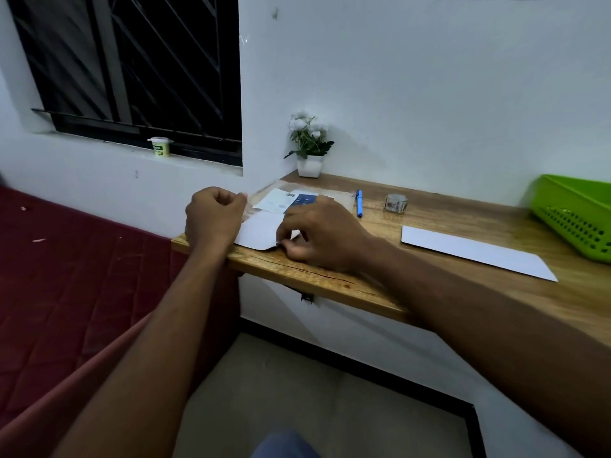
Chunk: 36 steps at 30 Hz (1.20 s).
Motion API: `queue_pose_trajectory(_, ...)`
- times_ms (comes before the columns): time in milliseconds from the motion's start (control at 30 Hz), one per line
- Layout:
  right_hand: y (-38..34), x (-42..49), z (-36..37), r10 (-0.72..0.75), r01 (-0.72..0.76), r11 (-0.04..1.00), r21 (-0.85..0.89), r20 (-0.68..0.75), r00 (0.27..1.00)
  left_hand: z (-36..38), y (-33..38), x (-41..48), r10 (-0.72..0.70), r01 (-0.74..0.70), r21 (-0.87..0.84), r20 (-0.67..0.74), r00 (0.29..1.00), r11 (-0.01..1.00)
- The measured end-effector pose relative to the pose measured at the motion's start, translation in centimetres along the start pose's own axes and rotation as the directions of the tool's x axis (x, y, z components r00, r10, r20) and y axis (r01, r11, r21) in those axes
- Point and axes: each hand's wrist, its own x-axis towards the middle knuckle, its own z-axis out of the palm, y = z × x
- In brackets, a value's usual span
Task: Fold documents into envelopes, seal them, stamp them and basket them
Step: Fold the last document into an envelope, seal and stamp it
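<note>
One view only, head cam. 2 white pieces lie on desk (pixel 330 276): a sheet (pixel 258 231) at the left end, under both hands, and a long envelope (pixel 476 251) flat further right, just beside basket (pixel 575 219), not in it. L hand (pixel 215 216) is curled and looks to pinch sheet's left edge. R hand (pixel 317 233) pinches its near corner btw thumb & fingers. I read this as the folding step, so early on. Can't tell if envelope is sealed; no stamp shows on it. Tape (pixel 396 203) & pen (pixel 359 203) sit untouched behind, near a clear packet (pixel 291 200). No envelope shows in the part of basket I see. Left, I judge: finish fold, insert, seal, stamp, basket.
</note>
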Motion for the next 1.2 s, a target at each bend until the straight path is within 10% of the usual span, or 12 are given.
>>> queue_pose_trajectory(233,-3.3,-6.0,-3.2,0.282,-0.281,0.959,-0.038,0.018,0.959,-0.4,-1.6,-5.7,0.294,-0.301,0.191,0.065,0.954,0.934)
queue_pose_trajectory(567,-6.4,-12.4,-6.5,0.56,-0.413,0.735,0.538,-0.138,0.817,-3.5,-1.1,-11.2,0.514,-0.411,-0.467,0.115,0.85,0.783)
queue_pose_trajectory(933,-9.3,-16.2,-9.7,0.86,-0.066,0.24,0.969,-0.18,0.477,-0.9,2.4,-13.5,0.751,-0.728,-0.354,-0.097,0.653,0.587)
queue_pose_trajectory(1200,-8.2,-19.6,-11.8,0.874,-0.049,0.219,0.975,-0.174,0.454,0.9,8.7,-13.9,0.852,-0.822,-0.377,-0.137,0.505,0.426)
